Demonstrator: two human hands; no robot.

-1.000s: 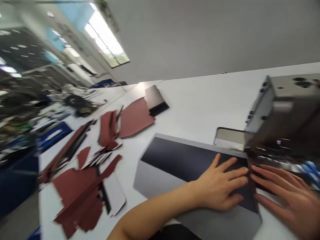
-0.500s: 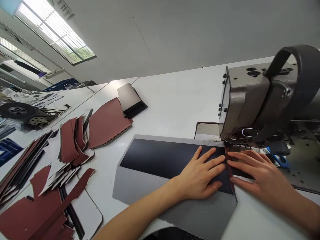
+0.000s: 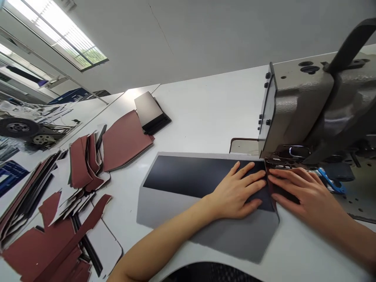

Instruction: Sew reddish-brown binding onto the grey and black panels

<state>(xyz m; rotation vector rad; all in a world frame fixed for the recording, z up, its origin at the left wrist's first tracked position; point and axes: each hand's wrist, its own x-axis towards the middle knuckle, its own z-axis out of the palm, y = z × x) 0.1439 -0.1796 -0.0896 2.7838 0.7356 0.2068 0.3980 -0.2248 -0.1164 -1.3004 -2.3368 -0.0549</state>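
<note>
A grey mesh fabric panel [image 3: 229,239] with a dark navy panel [image 3: 190,176] laid over it lies on the white table. My left hand [image 3: 239,194] rests flat on the navy panel, fingers spread and pointing at the needle area. My right hand [image 3: 296,188] lies flat beside it, fingertips pressing a narrow dark red strip [image 3: 272,192] along the panel's edge, just in front of the presser foot [image 3: 274,162] of a grey industrial sewing machine [image 3: 311,102].
Piles of dark red cut pieces [image 3: 123,139] and white-backed shapes [image 3: 73,196] cover the table's left side. A stack of dark squares [image 3: 151,111] sits behind them. A blue tool [image 3: 330,182] lies by the machine base. Workshop clutter fills the far left.
The camera view swung right and settled on the machine. Both hands have slid the fabric panels a little toward the presser foot and stayed flat on them.
</note>
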